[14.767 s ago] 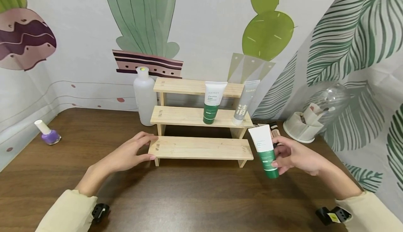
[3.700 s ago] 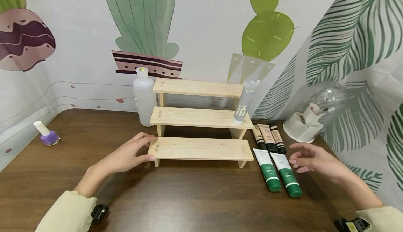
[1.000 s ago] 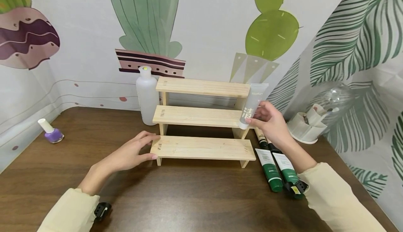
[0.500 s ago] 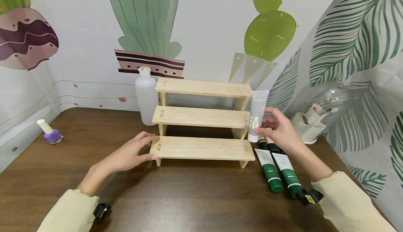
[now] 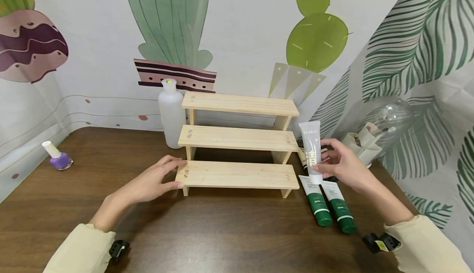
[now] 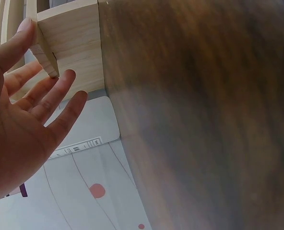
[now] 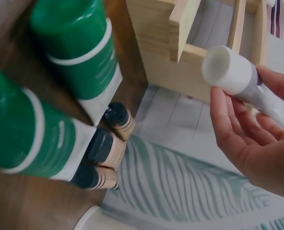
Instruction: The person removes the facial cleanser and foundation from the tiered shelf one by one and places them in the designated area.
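Observation:
My right hand [image 5: 348,164] pinches a grey squeeze tube [image 5: 312,145] with a white cap, held cap-down above the table to the right of the wooden step shelf [image 5: 237,174]. In the right wrist view the tube's white cap [image 7: 223,67] points towards the camera, between thumb and fingers. My left hand [image 5: 153,180] holds the left end of the lowest step, thumb at its front corner and index finger at the back; the other fingers stretch out loosely in the left wrist view. Two green-and-white tubes [image 5: 318,207] lie side by side below the held tube.
Smaller beige tubes with black caps [image 7: 101,148] lie behind the green ones, partly hidden by the right hand. A white holder under a clear dome [image 5: 364,145] stands at the back right. A white bottle [image 5: 172,114] stands behind left; purple nail polish [image 5: 59,158] lies far left.
Both green-and-white tubes came off the middle step onto the table. The right hand then took the grey tube from that step and carried it right and down. The left hand stayed put.

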Tool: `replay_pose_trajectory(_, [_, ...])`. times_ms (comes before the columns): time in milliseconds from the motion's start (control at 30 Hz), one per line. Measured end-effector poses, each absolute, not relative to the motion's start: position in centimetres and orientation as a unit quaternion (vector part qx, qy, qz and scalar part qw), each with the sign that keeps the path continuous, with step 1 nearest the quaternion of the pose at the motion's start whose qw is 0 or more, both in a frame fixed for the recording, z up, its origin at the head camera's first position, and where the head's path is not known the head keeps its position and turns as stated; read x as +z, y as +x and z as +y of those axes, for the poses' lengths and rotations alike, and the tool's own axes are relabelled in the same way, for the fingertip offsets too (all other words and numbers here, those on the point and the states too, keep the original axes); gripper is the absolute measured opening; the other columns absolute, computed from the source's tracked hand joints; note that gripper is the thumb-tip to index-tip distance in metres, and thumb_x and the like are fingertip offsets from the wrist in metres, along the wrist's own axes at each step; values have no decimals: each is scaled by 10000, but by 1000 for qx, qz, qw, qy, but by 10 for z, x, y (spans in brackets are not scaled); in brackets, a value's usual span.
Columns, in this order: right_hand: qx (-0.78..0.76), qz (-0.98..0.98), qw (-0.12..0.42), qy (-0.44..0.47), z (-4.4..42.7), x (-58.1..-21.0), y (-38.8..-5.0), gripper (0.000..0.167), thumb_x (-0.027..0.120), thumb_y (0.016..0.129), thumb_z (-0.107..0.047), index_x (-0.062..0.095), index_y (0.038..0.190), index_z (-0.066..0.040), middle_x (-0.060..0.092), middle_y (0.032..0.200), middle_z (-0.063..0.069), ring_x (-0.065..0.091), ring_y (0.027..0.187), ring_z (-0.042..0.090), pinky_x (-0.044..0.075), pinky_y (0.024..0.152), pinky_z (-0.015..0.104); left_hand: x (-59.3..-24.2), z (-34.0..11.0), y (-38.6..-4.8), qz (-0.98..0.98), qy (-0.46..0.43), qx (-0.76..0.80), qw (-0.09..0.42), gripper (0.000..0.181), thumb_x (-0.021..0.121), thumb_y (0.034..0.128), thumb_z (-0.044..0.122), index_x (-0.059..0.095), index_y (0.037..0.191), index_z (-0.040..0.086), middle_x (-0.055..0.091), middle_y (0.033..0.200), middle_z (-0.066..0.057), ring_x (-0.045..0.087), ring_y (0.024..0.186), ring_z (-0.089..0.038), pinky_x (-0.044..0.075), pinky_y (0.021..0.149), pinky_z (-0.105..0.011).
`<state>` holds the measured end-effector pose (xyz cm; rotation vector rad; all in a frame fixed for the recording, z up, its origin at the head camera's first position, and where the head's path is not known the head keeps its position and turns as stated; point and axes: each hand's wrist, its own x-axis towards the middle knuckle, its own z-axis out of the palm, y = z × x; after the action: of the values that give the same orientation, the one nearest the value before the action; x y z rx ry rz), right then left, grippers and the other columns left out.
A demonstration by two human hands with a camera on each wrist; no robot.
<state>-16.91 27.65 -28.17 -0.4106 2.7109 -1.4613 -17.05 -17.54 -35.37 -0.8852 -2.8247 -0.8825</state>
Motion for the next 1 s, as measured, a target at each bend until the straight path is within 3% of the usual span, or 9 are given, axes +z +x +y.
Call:
replay_pose_trajectory(433, [-449,887,83,-67,320,-294,-152,696,678,791,-16,239,1323,75,549,884,189,595,732,198,534,587,380,-355,-177,-171,-912,-293,-284,31,553,698,809,189,478,1281,3,469,1190,-106,522,1057,-283,414,883,-462])
replay_pose_trajectory(1000, [-478,859,184,-8,389,-329,-131,721,645,828,-58,123,1291,124,572,795,107,595,655,234,527,565,415,-352,-178,-170,-914,-289,-285,29,548,695,811,182,479,1279,-4,465,1192,-128,515,1070,-296,408,888,-471])
